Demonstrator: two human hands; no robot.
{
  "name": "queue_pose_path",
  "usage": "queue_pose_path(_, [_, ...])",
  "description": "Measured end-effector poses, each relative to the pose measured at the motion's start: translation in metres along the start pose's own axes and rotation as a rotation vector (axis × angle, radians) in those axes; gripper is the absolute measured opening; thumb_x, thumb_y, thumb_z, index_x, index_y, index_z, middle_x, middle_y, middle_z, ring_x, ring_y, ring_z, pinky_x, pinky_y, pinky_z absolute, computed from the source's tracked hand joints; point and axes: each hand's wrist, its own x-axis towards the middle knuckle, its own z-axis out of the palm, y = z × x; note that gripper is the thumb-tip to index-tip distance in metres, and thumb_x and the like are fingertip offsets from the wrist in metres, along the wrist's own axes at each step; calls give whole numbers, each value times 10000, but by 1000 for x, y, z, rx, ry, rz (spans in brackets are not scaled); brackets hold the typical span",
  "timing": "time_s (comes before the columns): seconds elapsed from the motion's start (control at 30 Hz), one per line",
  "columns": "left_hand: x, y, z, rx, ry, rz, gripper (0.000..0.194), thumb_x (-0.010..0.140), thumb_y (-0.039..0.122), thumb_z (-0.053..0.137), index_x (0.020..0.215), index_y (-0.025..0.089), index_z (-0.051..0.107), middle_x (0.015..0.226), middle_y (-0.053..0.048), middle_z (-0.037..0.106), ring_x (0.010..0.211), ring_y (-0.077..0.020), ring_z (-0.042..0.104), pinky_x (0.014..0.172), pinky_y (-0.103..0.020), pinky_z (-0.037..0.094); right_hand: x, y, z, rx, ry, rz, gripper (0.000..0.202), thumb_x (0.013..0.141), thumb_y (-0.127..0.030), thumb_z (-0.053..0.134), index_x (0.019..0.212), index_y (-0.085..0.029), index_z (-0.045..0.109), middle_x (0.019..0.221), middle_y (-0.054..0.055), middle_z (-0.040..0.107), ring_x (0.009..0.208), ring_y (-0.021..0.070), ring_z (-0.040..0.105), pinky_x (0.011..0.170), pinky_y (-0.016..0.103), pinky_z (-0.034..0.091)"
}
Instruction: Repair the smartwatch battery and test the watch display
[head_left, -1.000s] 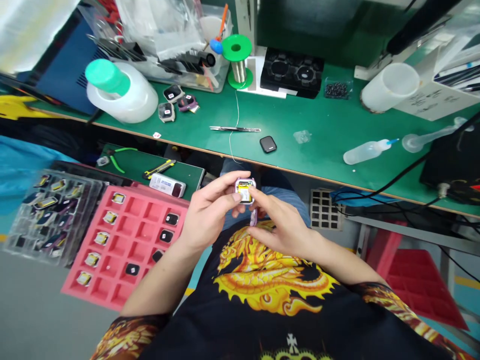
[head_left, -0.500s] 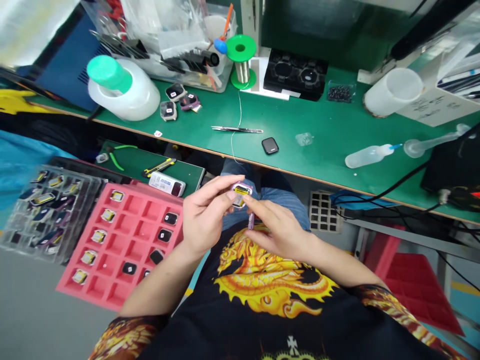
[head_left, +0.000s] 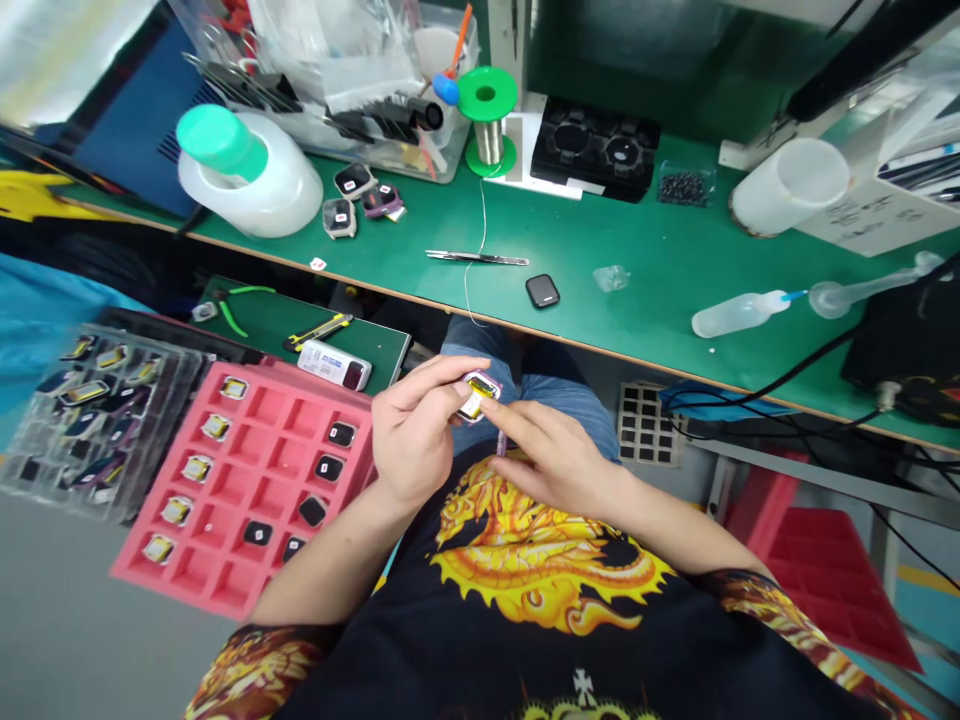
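My left hand point(head_left: 414, 428) is closed around the edge of a small purple smartwatch case point(head_left: 480, 396), thumb on one side and fingers behind. The case's inner side faces me, showing yellow tape and a silvery part. My right hand point(head_left: 559, 448) reaches in from the right, its index fingertip touching the case's lower right. Between its thumb and other fingers stands a thin purple piece point(head_left: 502, 443), seen edge-on; its far side is hidden. Beyond the hands, on the green bench point(head_left: 637, 300), lie tweezers point(head_left: 478, 258) and a black square watch screen point(head_left: 542, 291).
At left, a pink foam tray point(head_left: 247, 440) holds several watch parts, beside clear plastic trays point(head_left: 90, 430). A solder wire spool point(head_left: 489, 130), white bottle point(head_left: 255, 190) and dropper bottle point(head_left: 742, 314) stand or lie on the bench. Cables point(head_left: 795, 385) hang at right.
The watch case has tilted slightly in my left hand, and my left thumb covers less of it. My right index finger still touches it. The view has shifted a little.
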Motion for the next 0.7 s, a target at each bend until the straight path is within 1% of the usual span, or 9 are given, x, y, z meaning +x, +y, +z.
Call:
queue_pose_path(0.1, [-1, 0, -2, -28, -8, -82, 251, 893, 191, 744, 1061, 259, 917, 952, -42, 778, 657, -95, 557, 561, -219, 424, 0, 0, 0, 11, 3, 15, 754, 1124, -304, 632, 1775, -238, 256, 1285, 138, 690, 1088, 269, 703, 909, 434, 673])
queue_pose_path(0.2, [-2, 0, -3, -52, -16, -121, 271, 876, 209, 739, 1081, 241, 914, 980, -55, 789, 665, -100, 563, 562, -217, 439, 0, 0, -1, 19, 13, 19, 752, 1125, -306, 625, 1775, -233, 253, 1284, 141, 690, 1065, 264, 707, 889, 427, 673])
queue_pose_path(0.37, [-2, 1, -3, -36, -13, -104, 267, 884, 187, 719, 1053, 249, 917, 939, -47, 793, 644, -94, 570, 548, -209, 437, 0, -2, -1, 9, 25, -5, 743, 1122, -300, 628, 1769, -224, 272, 1288, 143, 691, 1064, 263, 709, 871, 412, 669])
queue_pose_path(0.53, [-1, 1, 0, -61, -5, -62, 247, 875, 167, 719, 993, 239, 924, 874, -47, 776, 636, -89, 562, 533, -199, 408, 0, -2, -2, -9, 11, -8, 722, 1125, -296, 617, 1765, -232, 288, 1275, 131, 692, 1087, 265, 707, 895, 414, 669])
queue_pose_path(0.7, [-1, 2, -2, -99, -36, -148, 238, 874, 198, 745, 1025, 251, 921, 849, -39, 785, 616, -95, 588, 522, -185, 450, 0, -1, -2, 5, 36, -15, 768, 1114, -294, 644, 1774, -247, 253, 1295, 128, 692, 1088, 254, 712, 888, 395, 667])
